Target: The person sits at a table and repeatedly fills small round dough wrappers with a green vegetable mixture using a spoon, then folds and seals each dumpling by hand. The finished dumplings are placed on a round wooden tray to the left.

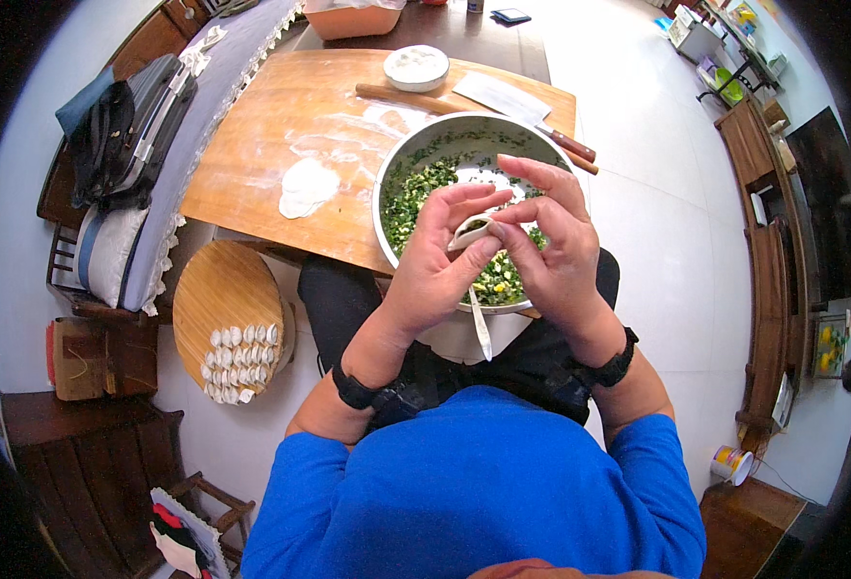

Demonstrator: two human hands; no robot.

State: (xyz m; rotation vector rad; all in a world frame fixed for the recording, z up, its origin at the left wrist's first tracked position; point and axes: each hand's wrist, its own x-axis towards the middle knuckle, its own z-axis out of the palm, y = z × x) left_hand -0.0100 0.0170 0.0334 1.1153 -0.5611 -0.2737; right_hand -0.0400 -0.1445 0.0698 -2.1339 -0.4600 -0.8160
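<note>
My left hand (440, 260) holds a partly folded dumpling (470, 231) with dark green filling showing at its open edge. The thumb and forefinger of my right hand (552, 246) pinch the wrapper's right end. Both hands are above a large metal bowl (380, 210) of chopped green and yellow filling (425, 181). A spoon (480, 326) leans in the bowl, its handle pointing towards me. Left of the bowl, flat dough wrappers (308, 188) lie overlapping on a floured wooden board (244, 159). Rows of folded dumplings (241, 354) rest on a round wooden board (223, 289) at the lower left.
Behind the bowl, a rolling pin (404, 98) and a cleaver (501, 94) lie on the board, the cleaver's handle crossing its right edge. A small bowl of flour (416, 66) stands at the far edge. An orange basin (353, 20) sits on the dark table beyond.
</note>
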